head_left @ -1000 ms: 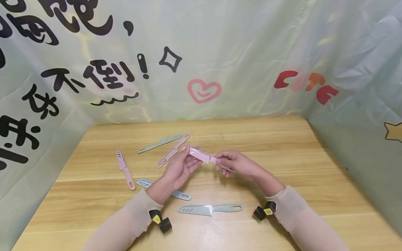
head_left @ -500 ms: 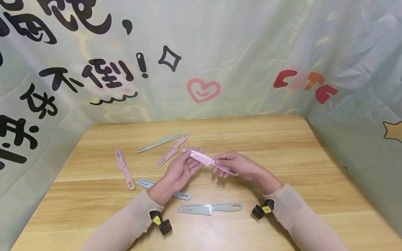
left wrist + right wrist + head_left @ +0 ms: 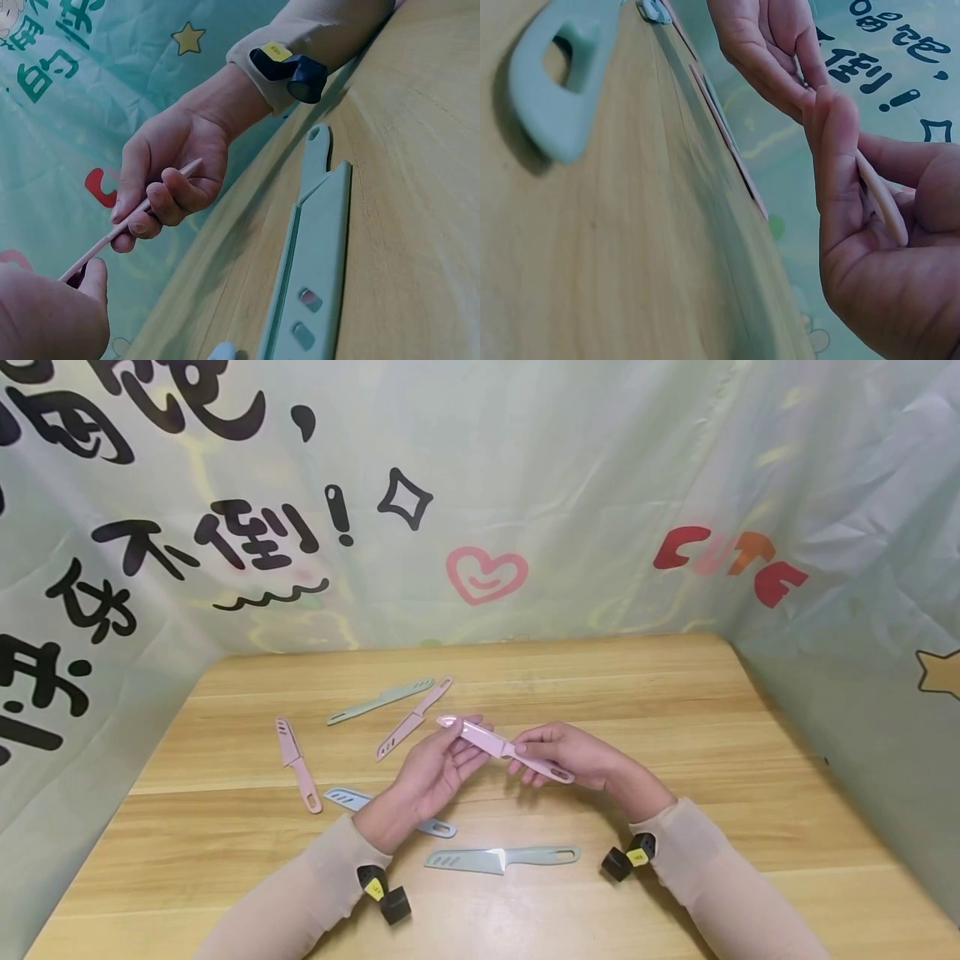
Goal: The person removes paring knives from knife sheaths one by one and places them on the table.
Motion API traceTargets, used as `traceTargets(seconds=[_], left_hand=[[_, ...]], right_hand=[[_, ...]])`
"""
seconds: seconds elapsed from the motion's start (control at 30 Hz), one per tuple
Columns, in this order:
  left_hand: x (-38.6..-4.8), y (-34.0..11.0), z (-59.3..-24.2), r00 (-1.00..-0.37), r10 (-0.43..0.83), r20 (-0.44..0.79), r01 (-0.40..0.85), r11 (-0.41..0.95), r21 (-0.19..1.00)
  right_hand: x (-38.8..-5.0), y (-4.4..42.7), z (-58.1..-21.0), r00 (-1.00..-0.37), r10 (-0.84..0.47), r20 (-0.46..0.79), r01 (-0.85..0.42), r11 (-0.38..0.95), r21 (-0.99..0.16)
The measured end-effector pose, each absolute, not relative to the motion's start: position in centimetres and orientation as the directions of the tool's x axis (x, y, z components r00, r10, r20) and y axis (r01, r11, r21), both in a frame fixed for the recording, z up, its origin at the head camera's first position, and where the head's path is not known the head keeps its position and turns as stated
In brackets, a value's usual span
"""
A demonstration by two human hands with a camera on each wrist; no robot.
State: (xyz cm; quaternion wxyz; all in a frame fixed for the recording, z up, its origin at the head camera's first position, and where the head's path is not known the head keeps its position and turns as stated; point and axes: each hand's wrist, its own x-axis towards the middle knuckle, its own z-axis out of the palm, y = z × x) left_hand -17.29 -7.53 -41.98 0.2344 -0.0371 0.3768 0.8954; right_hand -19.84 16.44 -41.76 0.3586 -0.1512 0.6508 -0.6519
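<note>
A pink knife (image 3: 483, 742) with a glossy sheath-like cover over its blade is held above the middle of the table, slanting down to the right. My left hand (image 3: 433, 775) pinches its blade end, thumb on top and fingers underneath. My right hand (image 3: 573, 753) grips the handle between thumb and fingers; the handle's holed end sticks out below the palm. In the left wrist view the knife handle (image 3: 105, 241) shows edge-on in the right fingers. Below the hands lies a light green knife (image 3: 540, 857), its blade in a slotted cover. A blue knife (image 3: 348, 797) is partly hidden under my left wrist.
On the wooden table (image 3: 712, 710), a pink knife (image 3: 300, 768) lies at the left. Another pink knife (image 3: 412, 724) and a green knife (image 3: 382, 702) lie close together toward the back. A printed curtain (image 3: 585, 485) hangs behind and at both sides.
The held knife has turned so its handle shows its flat side and hole, and it has shifted slightly right. Both hands keep their hold; the left thumb has moved a little along the blade cover.
</note>
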Motion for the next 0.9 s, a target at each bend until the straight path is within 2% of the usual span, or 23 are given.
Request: traceTargets(seconds=[0.5,0.9], left_hand=[[-17.32,-7.55,-41.84,-0.894,0.391,-0.218,-0.430,-0.612,0.664],[-17.61,-7.78,-41.68,-0.905,0.374,-0.203,-0.403,-0.599,0.692]], right_hand=[[-19.75,16.56,-41.29,-0.692,-0.673,-0.261,0.281,0.083,-0.956],[-19.88,17.30,-40.93,-0.695,-0.659,-0.288,0.270,0.131,-0.954]])
